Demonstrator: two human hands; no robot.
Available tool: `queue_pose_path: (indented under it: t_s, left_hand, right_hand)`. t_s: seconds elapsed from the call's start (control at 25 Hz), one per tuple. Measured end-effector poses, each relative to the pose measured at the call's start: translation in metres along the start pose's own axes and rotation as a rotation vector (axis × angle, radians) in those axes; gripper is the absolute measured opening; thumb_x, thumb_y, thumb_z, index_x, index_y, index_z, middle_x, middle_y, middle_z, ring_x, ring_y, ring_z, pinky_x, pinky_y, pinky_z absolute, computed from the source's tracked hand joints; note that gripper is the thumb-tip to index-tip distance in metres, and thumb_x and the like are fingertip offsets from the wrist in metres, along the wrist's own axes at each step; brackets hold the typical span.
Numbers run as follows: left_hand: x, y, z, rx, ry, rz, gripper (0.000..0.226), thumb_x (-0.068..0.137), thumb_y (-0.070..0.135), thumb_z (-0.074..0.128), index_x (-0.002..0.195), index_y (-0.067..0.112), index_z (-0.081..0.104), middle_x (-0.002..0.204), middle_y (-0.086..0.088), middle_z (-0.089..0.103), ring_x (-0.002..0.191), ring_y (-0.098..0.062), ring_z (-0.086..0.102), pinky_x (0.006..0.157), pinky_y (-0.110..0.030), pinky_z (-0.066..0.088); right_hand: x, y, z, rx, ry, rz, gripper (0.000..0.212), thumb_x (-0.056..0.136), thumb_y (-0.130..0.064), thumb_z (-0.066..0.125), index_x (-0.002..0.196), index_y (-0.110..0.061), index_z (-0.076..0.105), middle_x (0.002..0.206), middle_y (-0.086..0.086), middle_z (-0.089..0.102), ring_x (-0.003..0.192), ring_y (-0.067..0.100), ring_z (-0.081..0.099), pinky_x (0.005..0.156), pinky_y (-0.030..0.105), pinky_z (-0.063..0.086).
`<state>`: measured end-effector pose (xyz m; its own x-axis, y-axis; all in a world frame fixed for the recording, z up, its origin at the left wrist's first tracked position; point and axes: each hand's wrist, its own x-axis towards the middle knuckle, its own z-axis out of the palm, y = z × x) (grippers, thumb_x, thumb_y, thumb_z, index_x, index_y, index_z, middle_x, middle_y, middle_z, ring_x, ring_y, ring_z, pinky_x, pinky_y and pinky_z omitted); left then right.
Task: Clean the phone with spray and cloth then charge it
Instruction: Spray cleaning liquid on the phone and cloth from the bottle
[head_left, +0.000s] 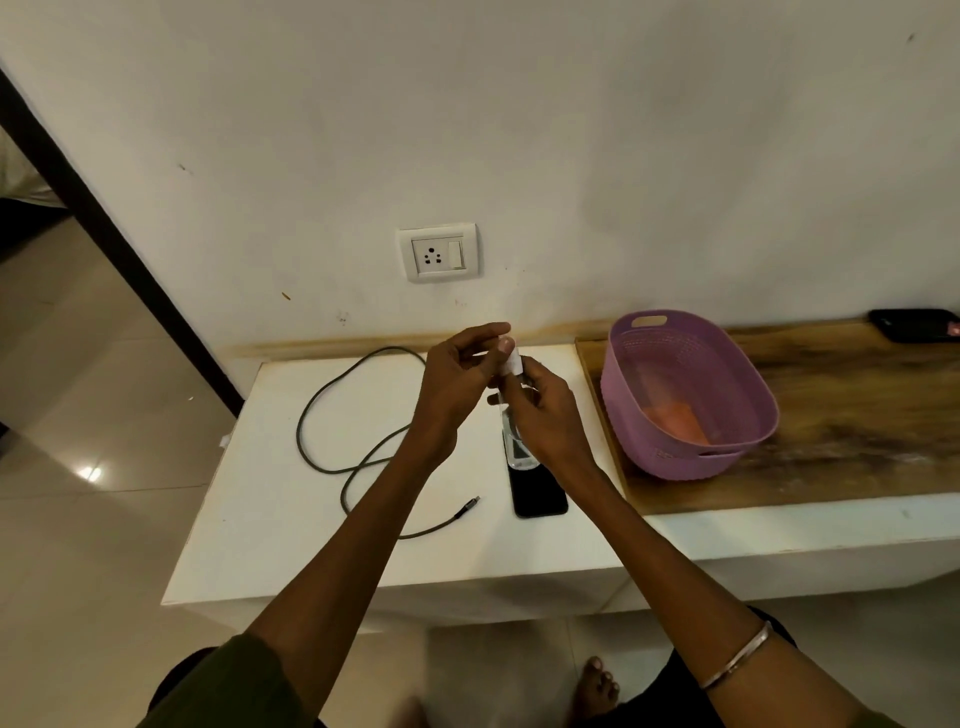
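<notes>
A clear spray bottle (518, 447) with a white cap is held upright above the white table (270, 519). My right hand (545, 410) grips its body. My left hand (460, 371) pinches the white cap at the top. Directly under the bottle a black phone (537, 493) lies flat, screen up, near the table's right side. A dark green charging cable (332, 431) lies looped on the table to the left, its plug end (470, 504) beside the phone. An orange cloth (675, 418) sits inside the purple basket (685, 457).
A white wall socket with switch (439, 253) is on the wall behind the table. The purple basket stands on a wooden shelf (857, 415) to the right. A second dark phone (914, 325) lies at the shelf's far right. Tiled floor lies to the left.
</notes>
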<state>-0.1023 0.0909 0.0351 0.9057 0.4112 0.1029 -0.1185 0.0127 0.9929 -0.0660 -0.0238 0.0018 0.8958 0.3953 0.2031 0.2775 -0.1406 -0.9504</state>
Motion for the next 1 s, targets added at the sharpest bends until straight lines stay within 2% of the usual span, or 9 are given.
queue_pose_path:
  t_s: [0.08, 0.24, 0.4, 0.48, 0.52, 0.72, 0.88, 1.0]
  left_hand:
    - [0.0, 0.0, 0.002, -0.028, 0.081, 0.009, 0.029, 0.084, 0.02, 0.077, 0.109, 0.008, 0.072, 0.098, -0.004, 0.075, 0.091, -0.013, 0.071, 0.071, -0.02, 0.054]
    - [0.0, -0.003, 0.005, -0.046, 0.117, -0.024, 0.026, 0.079, 0.016, 0.08, 0.099, 0.0, 0.072, 0.086, -0.006, 0.073, 0.081, -0.014, 0.07, 0.066, -0.021, 0.055]
    - [0.002, -0.006, -0.004, -0.052, -0.053, -0.044, 0.02, 0.096, 0.009, 0.059, 0.11, 0.0, 0.07, 0.097, -0.013, 0.073, 0.091, -0.022, 0.068, 0.068, -0.033, 0.05]
    - [0.003, -0.004, -0.006, -0.046, -0.143, -0.039, 0.024, 0.101, 0.009, 0.052, 0.117, 0.001, 0.068, 0.105, -0.013, 0.073, 0.099, -0.024, 0.069, 0.073, -0.034, 0.051]
    - [0.002, -0.003, -0.005, -0.043, -0.139, -0.031, 0.024, 0.1, 0.01, 0.052, 0.118, 0.002, 0.067, 0.107, -0.013, 0.074, 0.102, -0.023, 0.07, 0.077, -0.033, 0.053]
    - [0.003, 0.0, 0.0, -0.017, 0.028, 0.018, 0.019, 0.087, 0.014, 0.073, 0.103, 0.003, 0.073, 0.096, -0.008, 0.074, 0.09, -0.018, 0.069, 0.074, -0.031, 0.054]
    - [0.004, -0.001, -0.001, -0.023, -0.015, -0.017, 0.009, 0.087, 0.013, 0.072, 0.094, 0.008, 0.075, 0.09, -0.007, 0.074, 0.086, -0.019, 0.068, 0.075, -0.03, 0.054]
    - [0.003, -0.006, -0.004, 0.0, -0.082, -0.023, 0.015, 0.095, 0.014, 0.062, 0.1, 0.01, 0.076, 0.095, -0.006, 0.076, 0.093, -0.017, 0.069, 0.08, -0.027, 0.054]
  right_hand:
    - [0.0, 0.0, -0.002, -0.069, 0.013, -0.031, 0.023, 0.094, -0.043, 0.052, 0.107, -0.026, 0.062, 0.083, -0.021, 0.066, 0.079, 0.002, 0.068, 0.07, 0.008, 0.049]
    - [-0.003, 0.001, 0.0, -0.056, -0.01, -0.018, 0.016, 0.095, -0.037, 0.054, 0.101, -0.026, 0.064, 0.083, -0.016, 0.068, 0.076, 0.005, 0.069, 0.075, 0.02, 0.055]
    - [-0.004, 0.002, -0.002, 0.021, -0.067, 0.037, 0.026, 0.095, -0.038, 0.053, 0.105, -0.017, 0.066, 0.088, -0.007, 0.071, 0.074, 0.01, 0.069, 0.074, 0.031, 0.058]
    - [-0.003, 0.002, -0.003, 0.043, -0.077, 0.072, 0.026, 0.095, -0.04, 0.053, 0.104, -0.019, 0.065, 0.089, -0.006, 0.071, 0.078, 0.013, 0.07, 0.075, 0.036, 0.06]
    - [-0.002, 0.001, -0.004, 0.056, -0.069, 0.078, 0.024, 0.094, -0.04, 0.053, 0.104, -0.021, 0.065, 0.09, -0.006, 0.071, 0.081, 0.014, 0.071, 0.077, 0.038, 0.06]
    - [0.001, -0.003, -0.005, 0.017, -0.012, 0.03, 0.018, 0.092, -0.04, 0.057, 0.104, -0.028, 0.063, 0.09, -0.01, 0.071, 0.086, 0.011, 0.07, 0.083, 0.036, 0.059]
    - [-0.001, -0.001, -0.008, 0.011, -0.052, 0.023, 0.018, 0.092, -0.038, 0.058, 0.099, -0.024, 0.067, 0.087, -0.005, 0.072, 0.084, 0.015, 0.07, 0.083, 0.038, 0.059]
    - [-0.001, 0.0, -0.01, 0.114, -0.14, 0.093, 0.028, 0.095, -0.033, 0.056, 0.111, -0.013, 0.066, 0.096, 0.003, 0.073, 0.085, 0.018, 0.072, 0.078, 0.036, 0.06]
